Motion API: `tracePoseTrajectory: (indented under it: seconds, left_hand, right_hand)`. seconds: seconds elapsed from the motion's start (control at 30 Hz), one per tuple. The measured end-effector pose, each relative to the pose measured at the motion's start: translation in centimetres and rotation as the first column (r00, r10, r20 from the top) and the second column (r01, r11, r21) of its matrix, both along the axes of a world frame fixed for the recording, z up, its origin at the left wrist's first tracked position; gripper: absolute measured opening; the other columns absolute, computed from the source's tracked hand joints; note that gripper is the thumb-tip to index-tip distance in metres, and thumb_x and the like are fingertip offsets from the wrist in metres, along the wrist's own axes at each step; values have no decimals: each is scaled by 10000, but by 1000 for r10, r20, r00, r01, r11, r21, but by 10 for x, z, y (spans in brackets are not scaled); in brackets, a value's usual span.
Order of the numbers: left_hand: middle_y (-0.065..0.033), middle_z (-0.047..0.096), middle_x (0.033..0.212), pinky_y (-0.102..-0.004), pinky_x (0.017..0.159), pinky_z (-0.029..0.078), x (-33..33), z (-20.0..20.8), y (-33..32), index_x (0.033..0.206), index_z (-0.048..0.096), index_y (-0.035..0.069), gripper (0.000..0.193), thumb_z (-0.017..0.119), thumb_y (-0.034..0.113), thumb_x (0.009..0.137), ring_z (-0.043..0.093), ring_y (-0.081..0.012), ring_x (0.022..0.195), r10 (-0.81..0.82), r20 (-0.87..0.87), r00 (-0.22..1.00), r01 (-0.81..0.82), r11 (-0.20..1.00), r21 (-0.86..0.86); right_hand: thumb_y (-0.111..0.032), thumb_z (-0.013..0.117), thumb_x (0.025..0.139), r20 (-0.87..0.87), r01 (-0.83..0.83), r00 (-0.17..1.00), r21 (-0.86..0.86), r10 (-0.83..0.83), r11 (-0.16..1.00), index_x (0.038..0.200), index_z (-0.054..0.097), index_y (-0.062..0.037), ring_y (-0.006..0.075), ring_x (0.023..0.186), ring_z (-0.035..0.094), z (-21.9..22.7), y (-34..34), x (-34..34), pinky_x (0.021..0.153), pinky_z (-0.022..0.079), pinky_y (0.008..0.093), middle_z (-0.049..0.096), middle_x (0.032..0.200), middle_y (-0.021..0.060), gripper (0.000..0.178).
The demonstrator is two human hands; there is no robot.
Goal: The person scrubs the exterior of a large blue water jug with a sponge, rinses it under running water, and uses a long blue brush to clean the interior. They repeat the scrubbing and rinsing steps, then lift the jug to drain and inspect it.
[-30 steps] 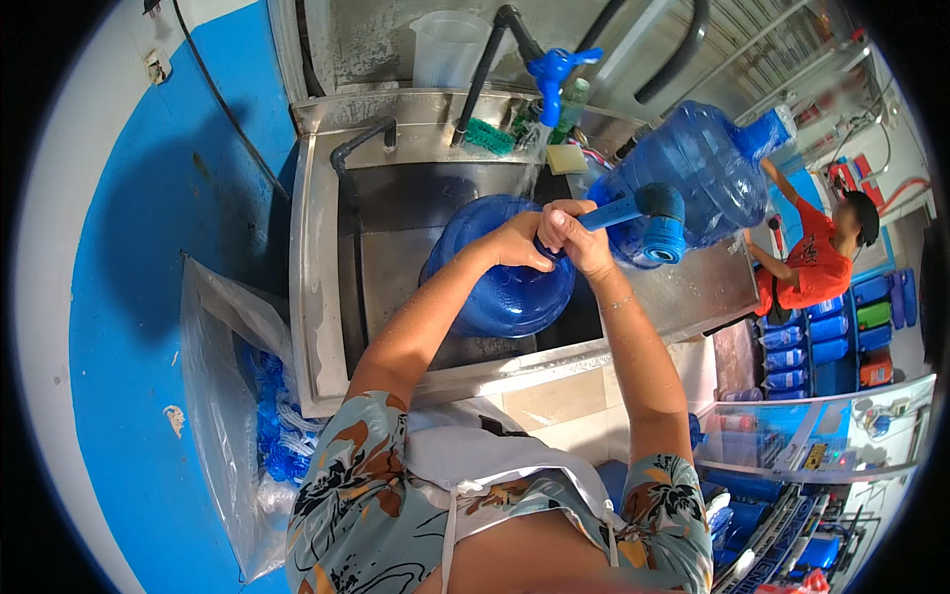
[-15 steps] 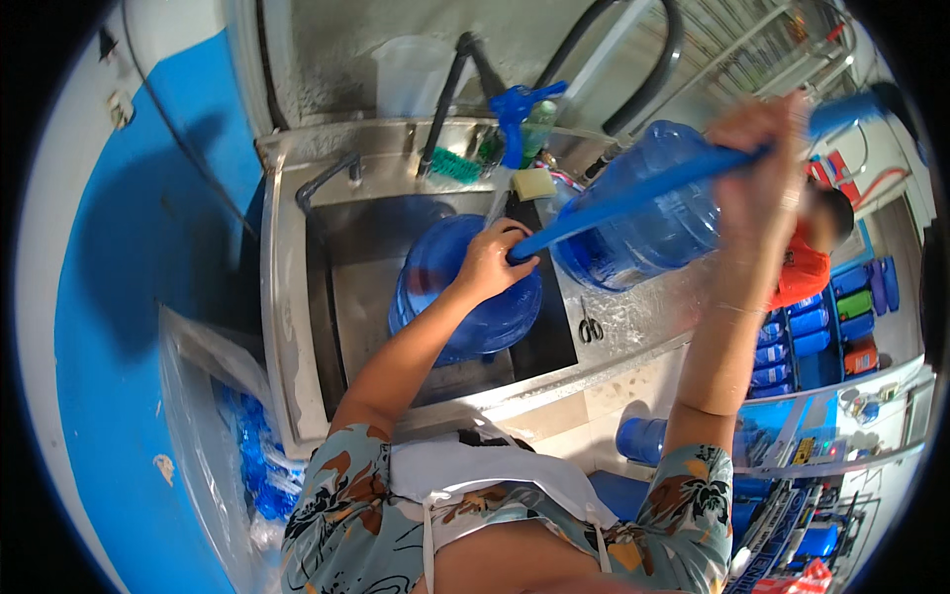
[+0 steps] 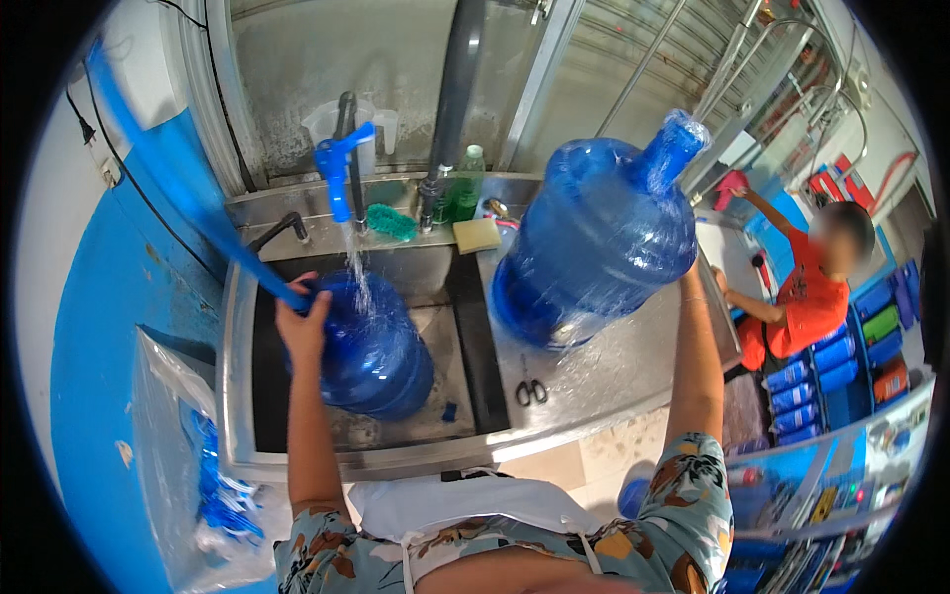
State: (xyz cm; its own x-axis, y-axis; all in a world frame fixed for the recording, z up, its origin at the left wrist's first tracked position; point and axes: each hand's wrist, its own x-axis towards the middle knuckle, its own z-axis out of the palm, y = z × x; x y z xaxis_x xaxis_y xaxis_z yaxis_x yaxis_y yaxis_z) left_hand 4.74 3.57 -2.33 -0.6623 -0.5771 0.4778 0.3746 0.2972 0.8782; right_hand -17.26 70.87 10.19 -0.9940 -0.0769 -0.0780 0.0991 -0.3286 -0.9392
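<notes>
My left hand [image 3: 304,315] is closed round the lower end of a long blue pole [image 3: 198,193], which slants up to the far left. That hand is at the near-left side of a big blue water jug [image 3: 381,361] in the sink. Water runs from a blue-handled faucet [image 3: 341,173] onto this jug. A second large blue jug [image 3: 594,233], wet and with its neck up to the right, stands on the steel drainboard. Against its right side is my right hand [image 3: 691,280]; the jug hides its fingers.
Scissors [image 3: 530,393] lie on the drainboard [image 3: 604,381]. Along the sink's back are a green scrubber [image 3: 392,223], a yellow sponge [image 3: 477,235] and a green bottle [image 3: 467,183]. A person in orange [image 3: 807,297] is at the right. A plastic bag [image 3: 183,436] hangs at the left.
The blue pole has swung from the right to the far left, now in my left hand only. My right hand has left the pole and come down to the drainboard jug, which now stands more upright.
</notes>
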Motion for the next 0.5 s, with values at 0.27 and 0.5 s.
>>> tracePoseTrajectory:
  seconds: [0.27, 0.5]
  left_hand:
    - [-240, 513, 1243, -365, 998, 400, 22, -39, -49, 1397, 303, -105, 833, 788, 138, 765, 559, -322, 1098, 638, 220, 738, -621, 770, -148]
    - [-375, 299, 1460, -440, 1179, 189, 19, -34, -24, 1451, 153, -167, 969, 736, 160, 750, 294, -441, 1392, 789, 411, 456, -769, 582, -265]
  right_hand:
    - [-261, 545, 969, -58, -240, 960, 333, 274, 912, 1284, 575, -52, 242, 1082, 592, -90, -47, -94, 952, 459, 386, 623, 1237, 130, 379]
    - [-274, 549, 967, -92, -335, 920, 311, 380, 889, 1311, 567, -80, 247, 1124, 576, -77, -62, -87, 983, 439, 387, 610, 1265, 133, 395]
